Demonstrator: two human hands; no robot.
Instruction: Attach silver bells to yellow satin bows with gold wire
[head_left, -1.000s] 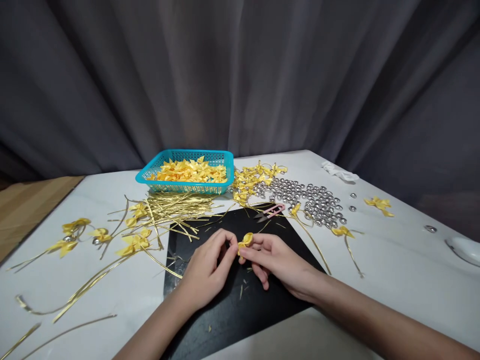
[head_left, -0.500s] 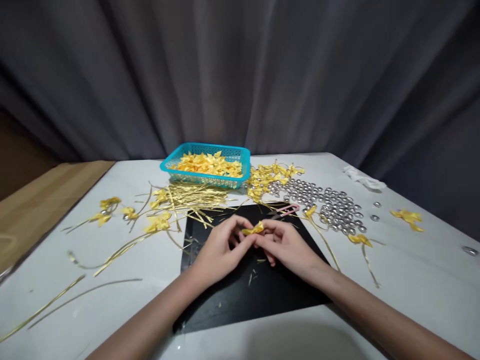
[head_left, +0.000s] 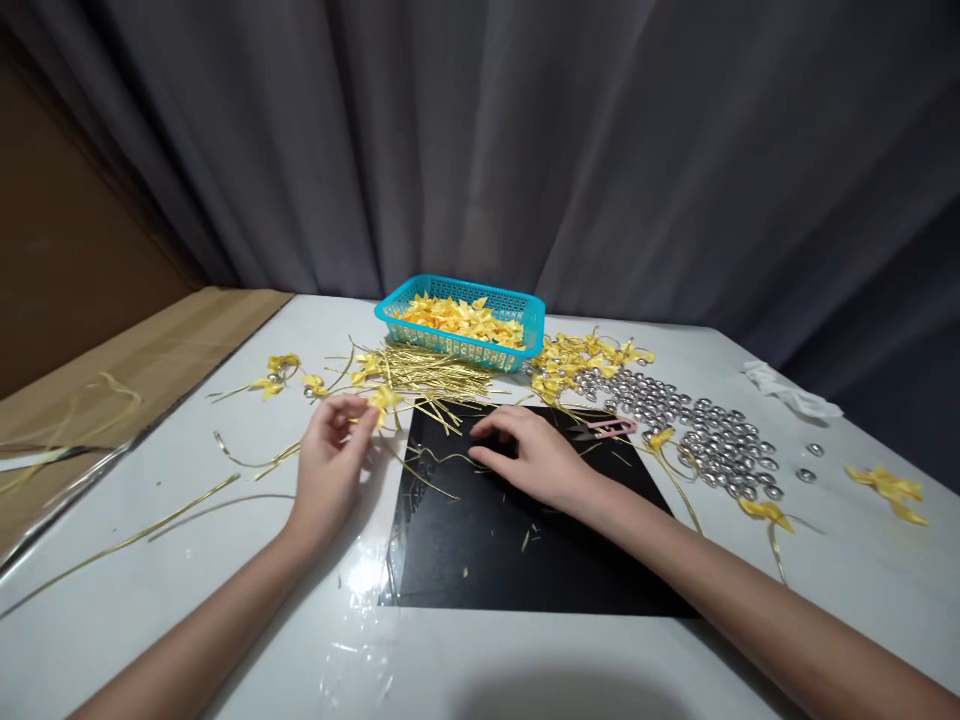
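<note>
My left hand [head_left: 330, 455] is left of the black mat with its fingers curled, its thumb tip against a yellow ribbon flower [head_left: 385, 400]. Thin gold cords [head_left: 424, 480] run near that flower and over the mat's left part; which are joined to it I cannot tell. Above the mat [head_left: 480, 560], my right hand [head_left: 525, 450] has its thumb and forefinger apart and holds nothing I can see. A thin cord passes near its fingertips. Pink-handled thread snips [head_left: 604, 430] lie just beyond this hand, at the mat's far right edge.
A turquoise basket [head_left: 536, 325] full of yellow ribbon pieces stands at the back. Before it lies a bundle of gold cords [head_left: 439, 372]. Many silver beads [head_left: 720, 440] spread to the right, near finished-looking flowers [head_left: 585, 355] and white tissue [head_left: 791, 390]. Cardboard [head_left: 150, 360] borders the left.
The view has turned left. My hands, together over the mat around a yellow ribbon piece, have parted: the left moved left to a flower, the right stayed above the mat and its fingers spread.
</note>
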